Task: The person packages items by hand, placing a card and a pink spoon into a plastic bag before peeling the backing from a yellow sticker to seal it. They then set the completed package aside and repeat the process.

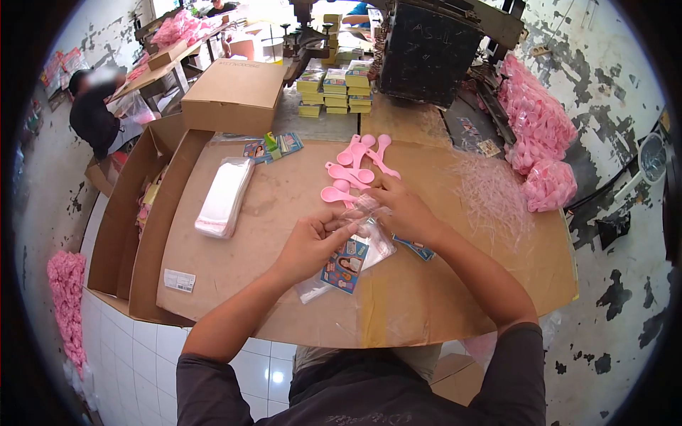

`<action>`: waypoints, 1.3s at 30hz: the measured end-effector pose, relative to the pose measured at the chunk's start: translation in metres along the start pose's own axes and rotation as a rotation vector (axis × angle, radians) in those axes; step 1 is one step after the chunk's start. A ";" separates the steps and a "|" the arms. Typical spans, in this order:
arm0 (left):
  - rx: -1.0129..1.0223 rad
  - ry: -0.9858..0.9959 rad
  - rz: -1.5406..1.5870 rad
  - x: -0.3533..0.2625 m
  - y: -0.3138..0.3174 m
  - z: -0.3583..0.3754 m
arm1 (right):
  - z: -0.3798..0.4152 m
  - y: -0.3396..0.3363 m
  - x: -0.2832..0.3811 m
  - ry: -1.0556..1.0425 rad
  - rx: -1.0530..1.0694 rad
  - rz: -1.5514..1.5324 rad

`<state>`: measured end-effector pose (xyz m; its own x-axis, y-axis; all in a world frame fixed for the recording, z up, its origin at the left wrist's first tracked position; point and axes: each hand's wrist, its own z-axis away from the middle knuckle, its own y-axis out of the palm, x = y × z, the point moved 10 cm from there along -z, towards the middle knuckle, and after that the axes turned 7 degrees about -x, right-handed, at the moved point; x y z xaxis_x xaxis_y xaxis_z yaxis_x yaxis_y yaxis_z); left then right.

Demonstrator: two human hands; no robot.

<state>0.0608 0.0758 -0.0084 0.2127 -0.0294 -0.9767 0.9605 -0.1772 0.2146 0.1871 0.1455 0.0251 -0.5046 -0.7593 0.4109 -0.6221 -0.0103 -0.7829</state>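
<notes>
Bag [355,245] pinched by left hand [312,241]; right hand [405,209] grip pinching its mouth. Best held wide before spoon [337,194] is fed in.

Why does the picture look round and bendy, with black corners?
Head view: a fisheye lens bends the cardboard sheet and floor tiles and leaves dark corners. Soft even light, faint shadows. The clear bag between left hand and right hand glints; the far person's face is blurred.

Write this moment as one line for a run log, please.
left hand: holds clear bag with printed card | right hand: at bag mouth | pink spoons: loose on cardboard
</notes>
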 end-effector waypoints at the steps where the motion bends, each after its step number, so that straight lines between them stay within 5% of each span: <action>1: 0.005 0.007 -0.013 0.001 0.000 0.000 | -0.003 0.005 0.000 -0.023 -0.014 0.059; 6: 0.035 0.017 0.020 0.002 0.003 0.001 | -0.010 0.009 0.002 -0.068 -0.147 0.139; 9: 0.037 -0.006 -0.020 0.006 0.003 0.002 | -0.005 0.002 -0.022 0.194 -0.007 -0.102; 17: -0.020 0.078 -0.008 0.000 0.004 0.002 | 0.002 -0.103 0.006 0.103 -0.112 -0.311; 30: 0.031 0.007 -0.021 0.007 0.010 0.001 | 0.011 -0.098 0.031 -0.071 -0.086 -0.371; 39: -0.009 0.027 -0.124 0.003 0.008 0.005 | 0.013 -0.099 0.013 0.010 -0.181 -0.487</action>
<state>0.0677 0.0692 -0.0096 0.0963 0.0185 -0.9952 0.9813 -0.1690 0.0919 0.2504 0.1278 0.1021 -0.1363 -0.6880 0.7128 -0.8794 -0.2473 -0.4068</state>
